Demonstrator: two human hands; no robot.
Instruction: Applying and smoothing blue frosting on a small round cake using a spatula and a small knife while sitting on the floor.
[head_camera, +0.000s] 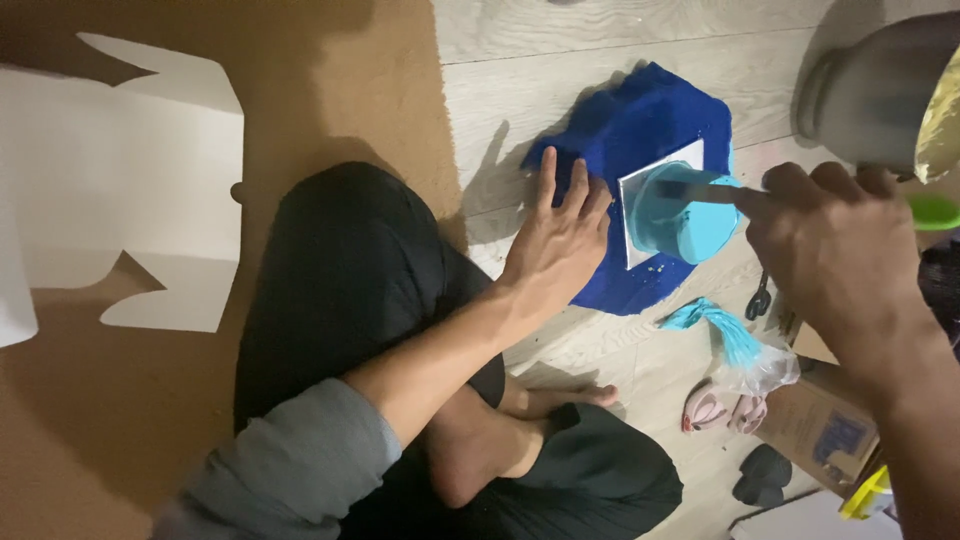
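Observation:
My left hand (556, 240) lies flat, fingers apart, on a dark blue cloth (640, 120) spread on the pale wood floor. On the cloth stands a small round cake (690, 225) coated in light blue icing, set on a square silver board (640, 195). My right hand (835, 240) grips a metal spatula (695, 190) whose blade lies across the top of the cake.
A brown mat (330, 90) covers the floor at left, with an unfolded white cardboard box (120, 170) on it. A metal bowl (880, 90) sits at top right. A piping bag with blue icing (735, 345), scissors (760, 298), a cardboard box (825, 430) lie at right. My crossed legs (400, 330) fill the middle.

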